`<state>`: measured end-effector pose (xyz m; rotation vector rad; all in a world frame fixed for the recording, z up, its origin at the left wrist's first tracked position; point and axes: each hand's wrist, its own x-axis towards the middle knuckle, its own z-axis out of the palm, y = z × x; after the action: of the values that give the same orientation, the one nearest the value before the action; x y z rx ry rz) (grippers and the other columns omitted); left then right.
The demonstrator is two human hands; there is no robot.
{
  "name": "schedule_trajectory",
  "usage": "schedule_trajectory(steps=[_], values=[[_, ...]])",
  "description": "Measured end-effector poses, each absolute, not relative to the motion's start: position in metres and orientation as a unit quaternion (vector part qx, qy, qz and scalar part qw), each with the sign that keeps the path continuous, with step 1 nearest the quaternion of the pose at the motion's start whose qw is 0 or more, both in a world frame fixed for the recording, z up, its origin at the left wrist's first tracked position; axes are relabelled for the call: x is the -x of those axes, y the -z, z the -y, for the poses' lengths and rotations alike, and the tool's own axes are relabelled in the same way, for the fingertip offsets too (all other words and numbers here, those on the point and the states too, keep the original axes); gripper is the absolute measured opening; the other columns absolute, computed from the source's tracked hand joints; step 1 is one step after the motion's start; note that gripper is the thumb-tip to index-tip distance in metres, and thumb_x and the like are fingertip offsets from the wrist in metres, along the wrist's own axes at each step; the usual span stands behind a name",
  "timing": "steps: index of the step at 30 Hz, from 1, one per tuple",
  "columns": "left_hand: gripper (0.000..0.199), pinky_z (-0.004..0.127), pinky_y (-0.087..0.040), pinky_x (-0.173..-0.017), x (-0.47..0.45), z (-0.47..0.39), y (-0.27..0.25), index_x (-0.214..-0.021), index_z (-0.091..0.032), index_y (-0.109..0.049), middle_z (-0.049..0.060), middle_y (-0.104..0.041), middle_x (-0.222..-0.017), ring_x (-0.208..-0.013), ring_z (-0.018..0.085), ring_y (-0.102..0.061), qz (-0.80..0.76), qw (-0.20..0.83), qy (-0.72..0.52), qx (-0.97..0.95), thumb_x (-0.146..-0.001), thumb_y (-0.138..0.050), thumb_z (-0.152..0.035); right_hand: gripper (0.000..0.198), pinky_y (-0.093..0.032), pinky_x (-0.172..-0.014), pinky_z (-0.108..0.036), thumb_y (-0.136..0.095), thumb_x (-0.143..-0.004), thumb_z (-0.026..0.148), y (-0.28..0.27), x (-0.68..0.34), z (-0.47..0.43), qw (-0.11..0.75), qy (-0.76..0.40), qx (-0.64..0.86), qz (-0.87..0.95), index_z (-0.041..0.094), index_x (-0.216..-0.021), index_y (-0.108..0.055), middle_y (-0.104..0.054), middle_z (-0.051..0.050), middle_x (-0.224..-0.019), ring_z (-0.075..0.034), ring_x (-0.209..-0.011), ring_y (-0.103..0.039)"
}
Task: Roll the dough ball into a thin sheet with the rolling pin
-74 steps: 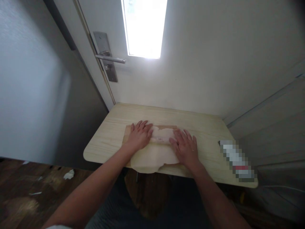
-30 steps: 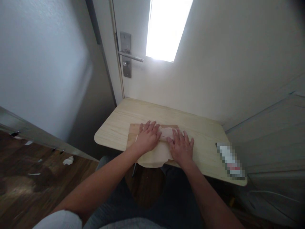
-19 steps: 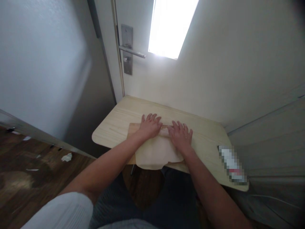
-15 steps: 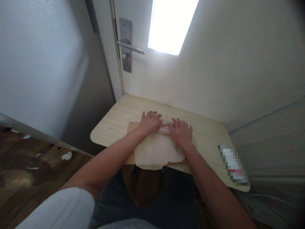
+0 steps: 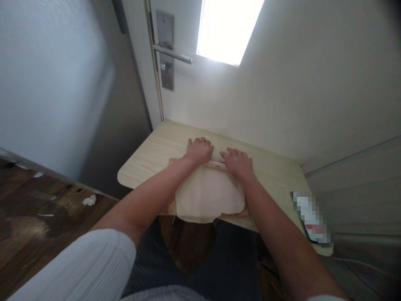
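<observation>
A pale, thin, soft sheet [image 5: 208, 194] that looks like rolled-out dough lies on a light brown board [image 5: 171, 205], its near edge drooping past the table's front edge. Along its far side runs a narrow rolled or raised strip [image 5: 216, 164]; whether this is the sheet itself or a rod under it I cannot tell. At the strip's left end my left hand [image 5: 201, 151] rests palm down, fingers pointing away from me. My right hand [image 5: 238, 162] lies over the right end, fingers spread. Both hands are open, and the palms hide what lies beneath them.
The small wooden table [image 5: 147, 161] stands against a door with a metal handle [image 5: 173, 53]. A phone-like item with a blurred screen [image 5: 311, 219] lies near its right end. Scraps of white paper [image 5: 90, 200] are on the floor at left.
Both hands have moved a little farther away from me, toward the table's back, and more of the strip shows between them. The view has shifted slightly.
</observation>
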<state>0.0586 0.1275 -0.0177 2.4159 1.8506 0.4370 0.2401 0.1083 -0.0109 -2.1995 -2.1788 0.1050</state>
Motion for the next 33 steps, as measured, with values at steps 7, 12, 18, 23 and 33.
schedule_trajectory(steps=[7,12,18,23,33], values=[[0.045,0.052,-0.038,-0.101,-0.058,-0.123,0.010,-0.120,-0.016,-0.067,0.018,-0.060,-0.127,-0.120,0.031,-0.052,-0.603,0.045,-0.136,-0.785,-0.103,-0.029,-0.034,0.064,-0.031,-0.110,-0.059,-0.031,-0.100,0.061,0.012,-0.238,-0.109,0.048,-0.021,0.714,0.698,0.024,-0.148,-0.050,-0.053,-0.014,-0.148,-0.036,-0.133,-0.045],[0.044,0.048,-0.042,-0.098,-0.059,-0.111,0.015,-0.115,-0.017,-0.068,0.014,-0.064,-0.122,-0.115,0.029,-0.056,-0.603,0.031,-0.154,-0.782,-0.104,-0.029,-0.035,0.058,-0.026,-0.112,-0.061,-0.033,-0.101,0.057,0.017,-0.235,-0.087,0.091,0.015,0.715,0.693,0.024,-0.146,-0.051,-0.054,-0.012,-0.147,-0.034,-0.134,-0.044],[0.044,0.058,-0.029,-0.114,-0.057,-0.065,0.017,-0.136,-0.025,-0.056,0.010,-0.055,-0.145,-0.133,0.029,-0.047,-0.596,0.031,-0.168,-0.785,-0.104,-0.029,-0.038,0.056,-0.015,-0.115,-0.064,-0.032,-0.103,0.050,0.027,-0.231,-0.034,0.132,0.078,0.707,0.690,0.020,-0.146,-0.051,-0.051,-0.013,-0.151,-0.036,-0.140,-0.037],[0.052,0.062,-0.011,-0.122,-0.051,-0.014,0.021,-0.148,-0.026,-0.045,0.008,-0.043,-0.158,-0.147,0.030,-0.034,-0.589,0.012,-0.178,-0.788,-0.106,-0.020,-0.043,0.060,-0.020,-0.113,-0.062,-0.028,-0.104,0.051,0.033,-0.234,0.016,0.114,0.095,0.690,0.709,0.015,-0.148,-0.048,-0.051,-0.017,-0.151,-0.037,-0.139,-0.040],[0.060,0.057,-0.012,-0.125,-0.043,0.065,0.028,-0.156,-0.020,-0.034,0.009,-0.038,-0.162,-0.154,0.025,-0.022,-0.582,0.041,-0.177,-0.793,-0.105,-0.022,-0.049,0.064,-0.023,-0.117,-0.061,-0.026,-0.104,0.047,0.042,-0.239,0.098,0.105,0.108,0.657,0.738,0.013,-0.159,-0.029,-0.034,-0.017,-0.162,-0.034,-0.150,-0.025]])
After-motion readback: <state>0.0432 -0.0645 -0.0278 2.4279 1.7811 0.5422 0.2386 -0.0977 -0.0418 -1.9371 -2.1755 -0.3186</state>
